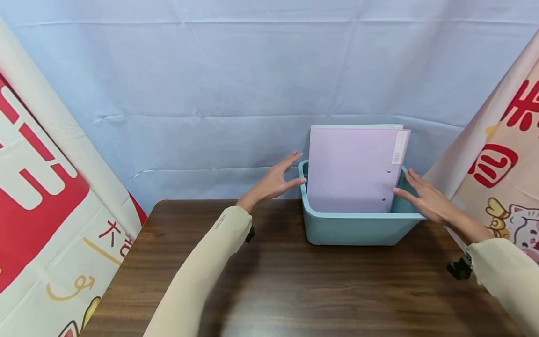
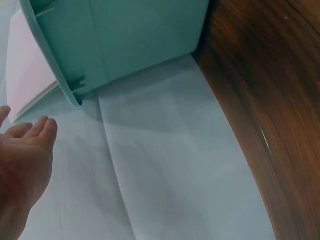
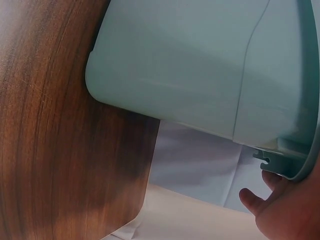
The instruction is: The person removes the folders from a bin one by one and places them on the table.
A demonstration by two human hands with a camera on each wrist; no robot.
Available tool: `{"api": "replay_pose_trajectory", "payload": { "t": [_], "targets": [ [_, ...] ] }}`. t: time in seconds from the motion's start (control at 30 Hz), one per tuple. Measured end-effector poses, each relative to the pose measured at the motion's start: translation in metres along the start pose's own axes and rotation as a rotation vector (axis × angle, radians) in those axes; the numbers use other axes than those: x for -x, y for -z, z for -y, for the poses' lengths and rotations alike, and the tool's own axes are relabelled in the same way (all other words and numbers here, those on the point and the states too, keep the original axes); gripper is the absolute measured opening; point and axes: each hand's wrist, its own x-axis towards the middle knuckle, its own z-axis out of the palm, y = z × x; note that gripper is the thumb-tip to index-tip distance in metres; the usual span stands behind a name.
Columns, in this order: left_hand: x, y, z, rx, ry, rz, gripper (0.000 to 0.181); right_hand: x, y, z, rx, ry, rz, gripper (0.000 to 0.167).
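The bin point(image 1: 349, 230) sits near the table's point(image 1: 316, 290) far edge, mouth upward, long axis running left to right. A purple folder point(image 1: 351, 168) stands inside, label point(image 1: 399, 147) at upper right. The left hand point(image 1: 273, 182), fingers spread and empty, is beside the left rim; the right hand point(image 1: 431, 202), fingers extended, perhaps touches the right rim.

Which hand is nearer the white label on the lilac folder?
Right. The right hand is at the right rim of the blue bin, below and right of the white label; the left hand is by the left rim, across the lilac folder from it.
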Motion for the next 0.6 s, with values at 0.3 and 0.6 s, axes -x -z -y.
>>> {"api": "replay_pose_trajectory", "payload": {
  "t": [0.3, 0.6],
  "targets": [
    [-0.016, -0.013, -0.005, 0.070, -0.003, 0.012, 0.081, 0.003, 0.000, -0.002, -0.004, -0.004, -0.010, 0.089],
    [-0.025, -0.022, -0.006, 0.103, -0.001, 0.016, 0.079, 0.001, -0.001, -0.002, -0.005, 0.000, -0.021, 0.088]
  ]
}}
